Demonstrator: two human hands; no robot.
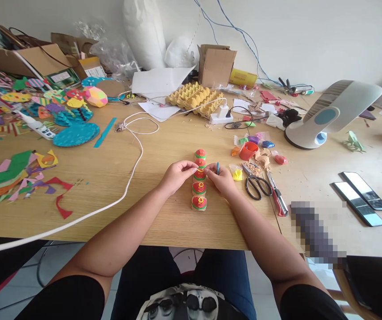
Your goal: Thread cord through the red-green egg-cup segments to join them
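Observation:
In front of me a short row of egg-carton cups [199, 188] runs away from the table's front edge. Each cup has a red top, a green band and small yellow pieces that look like modelling clay. My left hand [178, 176] reaches in from the left, thumb and forefinger pinched over the upper middle cups. A thin yellow strand [200, 169] shows between the fingertips of both hands. On the other side my right hand [223, 180] is closed too, with a slim blue stick [218, 168] poking up from its fingers.
Scissors [257, 182], a red cutter knife [278, 195], yellow clay [236, 173] and a red cup [248, 151] lie to the right. A white cable [124, 191] crosses on the left, near paper scraps [10, 173]. Egg trays [191, 98] and a fan [327, 113] stand farther back.

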